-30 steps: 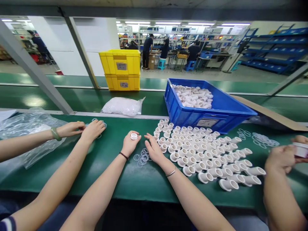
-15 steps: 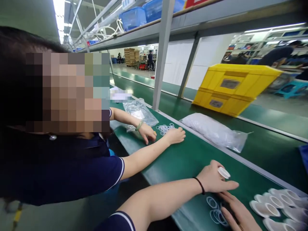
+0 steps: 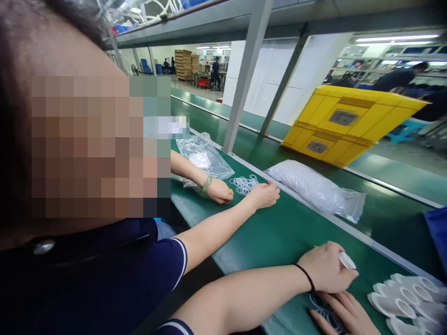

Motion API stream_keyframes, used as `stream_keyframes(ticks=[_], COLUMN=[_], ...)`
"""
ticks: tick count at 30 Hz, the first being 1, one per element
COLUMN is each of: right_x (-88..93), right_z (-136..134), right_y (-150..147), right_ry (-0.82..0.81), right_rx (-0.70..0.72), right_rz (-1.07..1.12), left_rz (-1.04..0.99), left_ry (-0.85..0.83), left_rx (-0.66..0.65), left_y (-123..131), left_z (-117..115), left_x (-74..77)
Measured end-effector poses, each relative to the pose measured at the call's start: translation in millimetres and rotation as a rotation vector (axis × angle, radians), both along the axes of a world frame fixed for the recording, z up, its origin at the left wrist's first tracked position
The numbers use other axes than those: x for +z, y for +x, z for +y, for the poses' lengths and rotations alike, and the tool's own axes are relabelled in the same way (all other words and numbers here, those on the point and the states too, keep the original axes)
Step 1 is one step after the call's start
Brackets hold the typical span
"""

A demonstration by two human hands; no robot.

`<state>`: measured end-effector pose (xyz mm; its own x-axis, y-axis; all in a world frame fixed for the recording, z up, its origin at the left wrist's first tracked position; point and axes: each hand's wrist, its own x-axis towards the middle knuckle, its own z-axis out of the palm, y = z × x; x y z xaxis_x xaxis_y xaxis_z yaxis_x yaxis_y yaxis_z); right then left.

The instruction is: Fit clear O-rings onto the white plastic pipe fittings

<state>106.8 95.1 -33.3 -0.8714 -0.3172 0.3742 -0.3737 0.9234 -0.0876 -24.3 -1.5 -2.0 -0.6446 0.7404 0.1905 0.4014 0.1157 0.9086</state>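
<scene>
My left hand (image 3: 328,269), with a dark band at its wrist, is closed around a white flanged plastic piece (image 3: 347,260); only its round end shows past the fingers. Below it, my right hand (image 3: 352,312) lies low over a loose pile of thin translucent rings (image 3: 326,312). Its thumb and fingers are apart, with rings showing between them. To the right of my hands stand several white flanged tubes (image 3: 396,304), grouped on the green bench (image 3: 268,235).
At my left a co-worker's hands (image 3: 263,195) are beside another heap of rings (image 3: 243,184) and a clear plastic bag (image 3: 204,158). A full bag of white parts (image 3: 309,186) lies behind the bench strip. Yellow crates (image 3: 349,123) stand beyond, past a metal post (image 3: 244,83).
My left hand has shifted right with the white piece and turned slightly. My right hand has moved over the rings. The view has swung, and the co-worker's head appears closer.
</scene>
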Motion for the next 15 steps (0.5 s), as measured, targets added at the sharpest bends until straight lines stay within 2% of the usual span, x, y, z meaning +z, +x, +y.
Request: stream_keyframes(ticks=[6, 10, 15], right_x=[18.2, 28.2, 34.4], right_z=[-20, -26, -33], right_y=[3, -1, -3], right_ry=[-0.085, -0.164, -0.318], right_rx=[-0.086, -0.093, -0.177], right_rz=[-0.070, -0.155, -0.170], left_rz=[0.131, 0.115, 0.104], left_ry=[-0.053, -0.061, -0.008], left_rx=[0.011, 0.065, 0.073], left_y=[0, -2, -5], left_z=[-4, -6, -8], left_x=[6.8, 7.2, 3.2])
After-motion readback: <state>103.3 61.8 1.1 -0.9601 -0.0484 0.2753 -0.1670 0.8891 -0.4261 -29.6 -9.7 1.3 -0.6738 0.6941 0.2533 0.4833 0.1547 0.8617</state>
